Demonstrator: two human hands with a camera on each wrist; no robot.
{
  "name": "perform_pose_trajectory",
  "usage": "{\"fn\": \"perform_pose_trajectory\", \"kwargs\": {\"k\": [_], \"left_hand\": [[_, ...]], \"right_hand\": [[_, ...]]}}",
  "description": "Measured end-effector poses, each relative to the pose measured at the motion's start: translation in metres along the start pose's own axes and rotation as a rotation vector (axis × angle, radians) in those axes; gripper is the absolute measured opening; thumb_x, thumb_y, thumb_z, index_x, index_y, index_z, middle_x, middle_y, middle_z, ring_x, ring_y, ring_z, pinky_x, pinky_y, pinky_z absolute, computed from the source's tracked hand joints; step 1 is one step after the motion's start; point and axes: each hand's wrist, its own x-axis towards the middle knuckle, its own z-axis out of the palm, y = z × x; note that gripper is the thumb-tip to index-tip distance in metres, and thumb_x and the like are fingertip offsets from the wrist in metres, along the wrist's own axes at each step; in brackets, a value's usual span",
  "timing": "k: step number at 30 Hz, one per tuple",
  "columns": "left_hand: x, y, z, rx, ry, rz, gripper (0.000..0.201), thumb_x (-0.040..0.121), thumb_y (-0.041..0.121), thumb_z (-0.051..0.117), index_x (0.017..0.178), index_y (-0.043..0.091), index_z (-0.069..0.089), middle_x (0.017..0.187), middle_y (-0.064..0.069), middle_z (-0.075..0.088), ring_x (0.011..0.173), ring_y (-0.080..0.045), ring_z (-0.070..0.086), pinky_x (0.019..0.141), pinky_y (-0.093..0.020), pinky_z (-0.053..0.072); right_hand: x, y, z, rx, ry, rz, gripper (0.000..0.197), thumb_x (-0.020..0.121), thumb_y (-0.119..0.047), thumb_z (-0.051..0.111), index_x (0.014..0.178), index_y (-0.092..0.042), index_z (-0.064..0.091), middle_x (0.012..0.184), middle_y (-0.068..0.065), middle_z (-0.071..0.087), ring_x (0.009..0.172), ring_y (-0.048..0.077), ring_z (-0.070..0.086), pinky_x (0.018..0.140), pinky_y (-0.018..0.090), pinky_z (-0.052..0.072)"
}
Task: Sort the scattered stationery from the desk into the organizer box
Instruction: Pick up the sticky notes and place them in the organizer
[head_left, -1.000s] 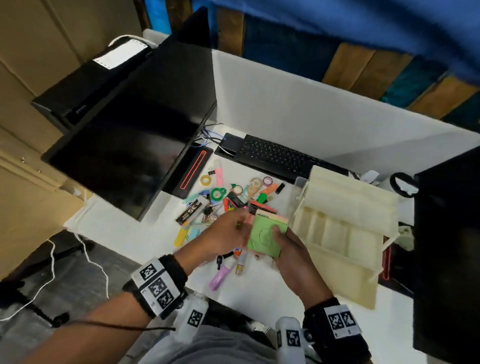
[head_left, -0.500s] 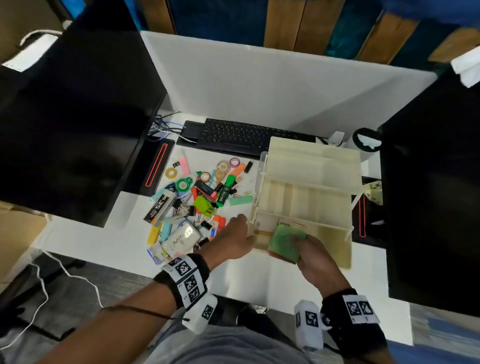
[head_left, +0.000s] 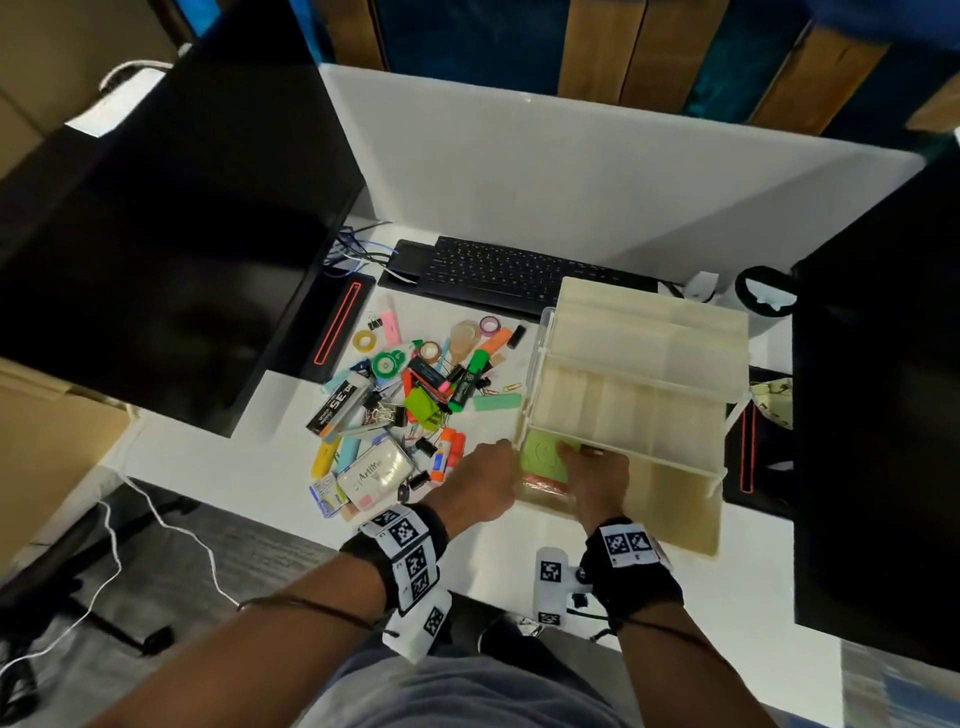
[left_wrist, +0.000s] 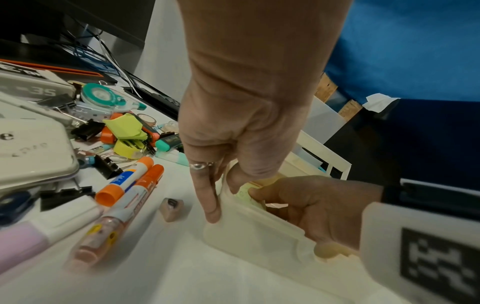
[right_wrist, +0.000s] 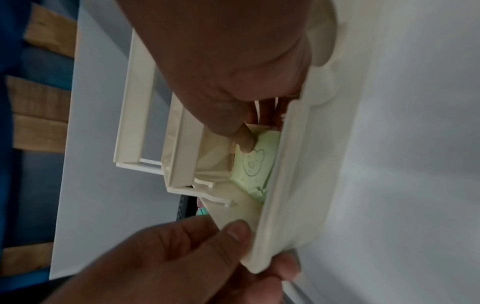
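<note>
A cream tiered organizer box (head_left: 641, 415) stands open at the desk's right. My left hand (head_left: 501, 452) grips its near left corner, thumb inside the wall (left_wrist: 233, 205) and a finger outside. My right hand (head_left: 576, 454) reaches into the bottom compartment and holds a green sticky-note pad (head_left: 543, 457) with a bear drawing (right_wrist: 253, 164) down in its left end. A right fingertip (right_wrist: 244, 144) presses on the pad's top. Scattered stationery (head_left: 415, 395) lies left of the box.
The pile holds highlighters, binder clips, tape rolls, two orange-capped glue sticks (head_left: 449, 454) and a white tin (head_left: 374, 470). A black keyboard (head_left: 509, 273) lies behind, and dark monitors stand at left (head_left: 156, 249) and right (head_left: 883, 415). A white partition (head_left: 571, 171) backs the desk.
Both hands carried the green pad from over the pile to the box. The right hand lowered it into the bottom compartment, and the left hand took hold of the box corner.
</note>
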Motion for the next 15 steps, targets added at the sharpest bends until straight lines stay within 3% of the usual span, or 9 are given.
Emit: {"fn": "perform_pose_trajectory", "kwargs": {"k": [2,6,8,10,12,14,15], "left_hand": [[-0.001,0.000,0.002,-0.019,0.010,0.000,0.024,0.098,0.009,0.054,0.121,0.005,0.051,0.119,-0.019,0.063,0.105,-0.037,0.064,0.074,-0.037,0.049],[-0.001,-0.001,0.002,-0.064,0.011,0.023,0.022,0.097,0.009,0.053,0.119,0.005,0.052,0.112,-0.019,0.065,0.099,-0.036,0.066,0.074,-0.041,0.055],[0.001,-0.004,0.002,-0.069,0.006,0.033,0.023,0.095,0.005,0.052,0.118,0.004,0.052,0.111,-0.019,0.065,0.098,-0.036,0.066,0.072,-0.041,0.054],[0.003,-0.007,0.002,-0.072,-0.006,0.040,0.024,0.095,0.004,0.050,0.119,0.003,0.051,0.114,-0.021,0.064,0.100,-0.038,0.065,0.069,-0.038,0.049],[0.005,-0.012,0.000,-0.078,-0.029,0.061,0.021,0.099,0.011,0.050,0.118,0.001,0.052,0.117,-0.023,0.063,0.101,-0.039,0.064,0.069,-0.037,0.048],[0.006,-0.020,-0.006,-0.092,-0.052,0.071,0.024,0.102,0.024,0.053,0.112,0.002,0.054,0.115,-0.021,0.064,0.099,-0.036,0.064,0.072,-0.041,0.053],[0.006,-0.025,-0.010,-0.116,-0.058,0.079,0.030,0.102,0.031,0.056,0.110,0.003,0.054,0.112,-0.019,0.065,0.098,-0.034,0.064,0.075,-0.042,0.055]], "right_hand": [[0.003,0.006,0.005,-0.110,0.016,-0.061,0.032,0.080,-0.023,0.085,0.060,-0.019,0.061,0.083,0.011,0.076,0.088,0.032,0.074,0.073,0.029,0.046],[-0.001,0.005,0.007,-0.156,-0.006,-0.071,0.019,0.083,-0.025,0.083,0.088,-0.008,0.078,0.096,0.011,0.079,0.093,0.028,0.074,0.075,0.025,0.047],[-0.007,-0.001,0.006,-0.147,-0.027,-0.084,0.017,0.088,-0.017,0.078,0.097,-0.002,0.077,0.100,0.012,0.078,0.092,0.026,0.071,0.063,0.015,0.048],[-0.016,-0.011,0.001,-0.139,-0.060,-0.102,0.015,0.096,-0.007,0.066,0.103,0.005,0.073,0.099,0.010,0.071,0.080,0.020,0.063,0.042,0.004,0.037],[-0.020,-0.015,-0.003,-0.172,-0.094,-0.103,0.014,0.099,-0.002,0.058,0.096,0.002,0.071,0.089,0.007,0.066,0.065,0.014,0.062,0.038,0.008,0.038],[-0.020,-0.013,-0.006,-0.230,-0.135,-0.120,0.024,0.097,-0.003,0.057,0.075,-0.006,0.066,0.076,0.005,0.065,0.070,0.022,0.068,0.048,0.020,0.045],[-0.021,-0.013,-0.008,-0.267,-0.151,-0.139,0.024,0.095,-0.004,0.059,0.072,-0.009,0.065,0.073,0.004,0.065,0.076,0.026,0.068,0.050,0.022,0.045]]}}
